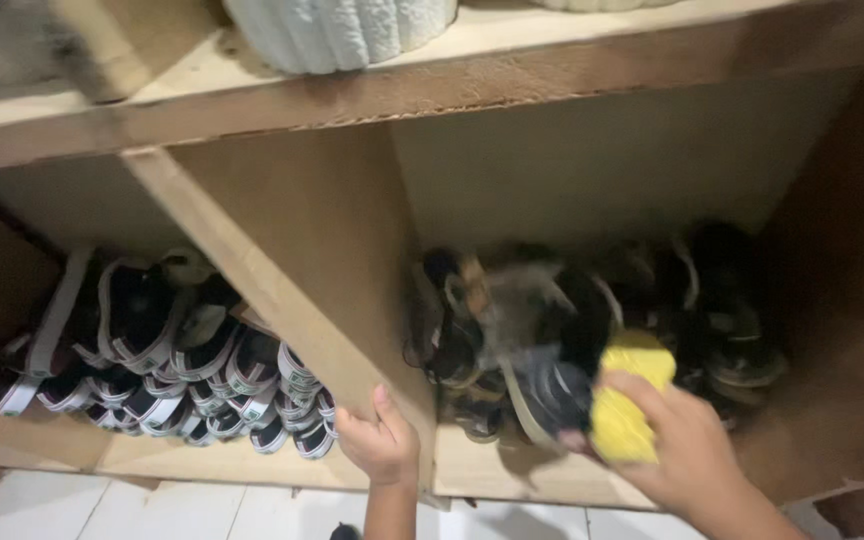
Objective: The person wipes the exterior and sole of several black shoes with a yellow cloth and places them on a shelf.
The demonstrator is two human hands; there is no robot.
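While the left hand (380, 445) grips the front edge of the wooden shelf divider (282, 290), the right hand (687, 440) closes around a yellow cloth (627, 400) at the right compartment's front, against dark sandals (512, 330). It looks soft, light, easily bunched; its long axis runs roughly upright.

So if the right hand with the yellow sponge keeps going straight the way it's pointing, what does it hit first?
Most likely the dark shoes piled in the right compartment: the right hand presses the yellow sponge toward them, up and left. The picture is blurred, so they may already touch.
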